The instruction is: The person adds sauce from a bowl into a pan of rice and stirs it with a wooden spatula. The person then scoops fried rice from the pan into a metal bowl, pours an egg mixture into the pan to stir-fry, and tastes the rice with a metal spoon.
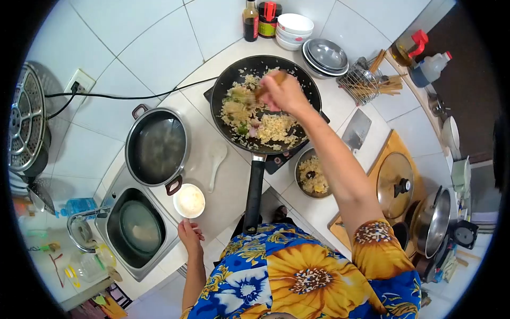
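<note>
My right hand (286, 94) is closed around a wooden spatula (261, 92) over the black frying pan (223, 125). Motion blurs the spatula, so its exact shape is hard to make out. In the pan lies fried rice (276, 130) with egg, bits of green and some purplish pieces. The pan's black handle (254, 194) points toward my body. My left hand (190, 235) is at the counter edge, its fingers apart and holding nothing. Just beyond its fingertips stands a small white bowl (189, 201) with pale contents; whether they touch it I cannot tell.
Left of the pan are a white spoon (217, 166), a steel pot (183, 159) of liquid and a sink (141, 272). To the right sit a bowl of rice (313, 175), a cleaver (357, 129) and a glass lid (394, 181) on a cutting board (396, 141). Bowls (295, 25) stand behind.
</note>
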Tool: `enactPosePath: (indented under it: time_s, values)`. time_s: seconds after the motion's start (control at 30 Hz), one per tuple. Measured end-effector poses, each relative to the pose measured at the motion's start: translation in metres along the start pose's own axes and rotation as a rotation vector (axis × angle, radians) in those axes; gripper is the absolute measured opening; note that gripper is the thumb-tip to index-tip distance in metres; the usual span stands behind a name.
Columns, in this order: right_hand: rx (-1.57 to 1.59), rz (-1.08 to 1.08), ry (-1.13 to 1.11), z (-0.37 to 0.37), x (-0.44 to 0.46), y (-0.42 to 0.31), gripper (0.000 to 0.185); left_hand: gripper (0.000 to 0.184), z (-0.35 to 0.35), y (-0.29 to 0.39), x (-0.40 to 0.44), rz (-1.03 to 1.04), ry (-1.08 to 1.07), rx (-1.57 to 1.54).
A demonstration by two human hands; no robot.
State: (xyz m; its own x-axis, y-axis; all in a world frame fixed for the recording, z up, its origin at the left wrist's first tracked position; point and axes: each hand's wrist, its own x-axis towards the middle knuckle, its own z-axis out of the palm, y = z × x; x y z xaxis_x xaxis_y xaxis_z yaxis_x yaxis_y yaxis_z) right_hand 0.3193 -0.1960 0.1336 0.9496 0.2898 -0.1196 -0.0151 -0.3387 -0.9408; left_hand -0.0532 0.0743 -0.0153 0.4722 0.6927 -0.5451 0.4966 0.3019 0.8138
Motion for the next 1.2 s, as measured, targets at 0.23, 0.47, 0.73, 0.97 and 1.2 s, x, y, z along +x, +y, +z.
enactPosePath:
  time_s: [0.23, 0.47, 0.73, 0.97, 1.2]
  values:
    - [-0.191, 0.027, 0.143, -0.05, 0.0, 0.026, 0.028, 0.027, 0.021, 0.008, -0.043, -0.009, -0.237, 0.01]
    - [0.03, 0.144, 0.282, -0.099, -0.054, 0.065, 0.026, 0.027, 0.061, -0.009, -0.05, -0.013, -0.547, 0.283]
    - [0.118, 0.203, 0.41, -0.164, -0.145, 0.097, 0.043, 0.026, 0.137, -0.07, -0.043, 0.23, -0.923, 0.218]
    - [0.134, 0.335, 0.623, -0.244, -0.261, 0.126, 0.026, 0.031, 0.169, -0.023, -0.073, 0.434, -0.893, 0.4]
    - [0.212, 0.353, 0.699, -0.291, -0.269, 0.125, 0.02, 0.029, 0.175, -0.026, -0.087, 0.444, -0.887, 0.633]
